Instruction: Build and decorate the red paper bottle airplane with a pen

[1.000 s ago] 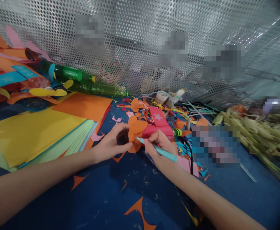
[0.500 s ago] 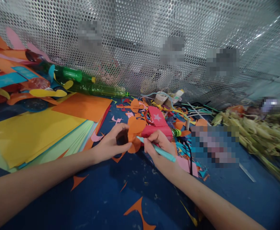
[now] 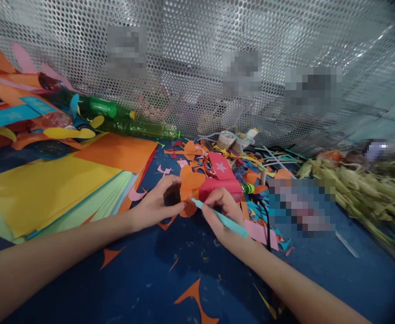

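Note:
My left hand (image 3: 160, 200) grips the left edge of an orange paper propeller shape (image 3: 191, 181), holding it up over the blue table (image 3: 123, 288). Between the fingers of my right hand (image 3: 224, 211) is a light turquoise pen (image 3: 226, 221), its tip at the lower middle of the orange paper. Directly behind the paper lies a bottle wrapped in red paper (image 3: 219, 186), with a green neck and cap pointing right. A red paper piece with a pale star (image 3: 221, 166) stands on top of it.
Stacked coloured paper (image 3: 59, 184) lies at left, below bottle-and-paper models (image 3: 45, 119) and green bottles (image 3: 126, 121). Paper scraps (image 3: 196, 294) are strewn about. Corn husks (image 3: 359, 189) are heaped at right. A perforated metal panel (image 3: 190, 36) rises behind.
The pen tip has shifted slightly down and left on the orange paper, and the pen's back end sits a little lower. My left hand keeps its hold.

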A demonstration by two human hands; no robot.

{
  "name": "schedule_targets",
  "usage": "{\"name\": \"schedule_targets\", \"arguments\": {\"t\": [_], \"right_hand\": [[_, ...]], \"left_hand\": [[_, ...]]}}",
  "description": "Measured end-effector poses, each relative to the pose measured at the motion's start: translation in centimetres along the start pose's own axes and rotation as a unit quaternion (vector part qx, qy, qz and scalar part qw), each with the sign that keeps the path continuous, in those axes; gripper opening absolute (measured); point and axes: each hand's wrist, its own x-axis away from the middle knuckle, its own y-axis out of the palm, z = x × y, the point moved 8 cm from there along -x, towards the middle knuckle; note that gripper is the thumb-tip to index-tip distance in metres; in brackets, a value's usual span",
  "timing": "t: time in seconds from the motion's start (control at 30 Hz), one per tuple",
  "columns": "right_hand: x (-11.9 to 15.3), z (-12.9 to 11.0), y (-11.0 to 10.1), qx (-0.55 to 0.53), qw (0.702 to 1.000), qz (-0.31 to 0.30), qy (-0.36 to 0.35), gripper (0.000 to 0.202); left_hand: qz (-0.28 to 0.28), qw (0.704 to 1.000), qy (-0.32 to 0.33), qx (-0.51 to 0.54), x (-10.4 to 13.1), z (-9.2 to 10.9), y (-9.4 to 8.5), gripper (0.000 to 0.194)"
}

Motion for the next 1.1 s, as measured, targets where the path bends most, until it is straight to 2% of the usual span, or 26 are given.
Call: {"name": "schedule_targets", "arguments": {"t": [0.13,0.4,0.57,0.73,1.1], "right_hand": [[0.12,0.71,-0.34,0.015,0.999,0.035,-0.003,0.020],[0.12,0.67,0.13,0.064,0.998,0.006,-0.002,0.016],[0.09,0.46,0.00,0.058,0.998,0.014,-0.012,0.018],[0.08,0.57,0.36,0.078,0.997,-0.009,0.009,0.013],[-0.01,0.12,0.29,0.083,0.996,-0.016,-0.002,0.013]], "left_hand": [[0.001,1.000,0.005,-0.010,-0.03,0.13,0.04,0.043],[0.002,1.000,-0.001,0.002,-0.11,0.22,0.09,0.040],[0.005,1.000,-0.002,0.003,-0.11,0.20,0.11,0.039],[0.010,1.000,0.002,-0.013,-0.05,0.04,-0.06,0.040],[0.022,0.999,-0.009,-0.032,-0.01,-0.03,-0.30,0.041]]}}
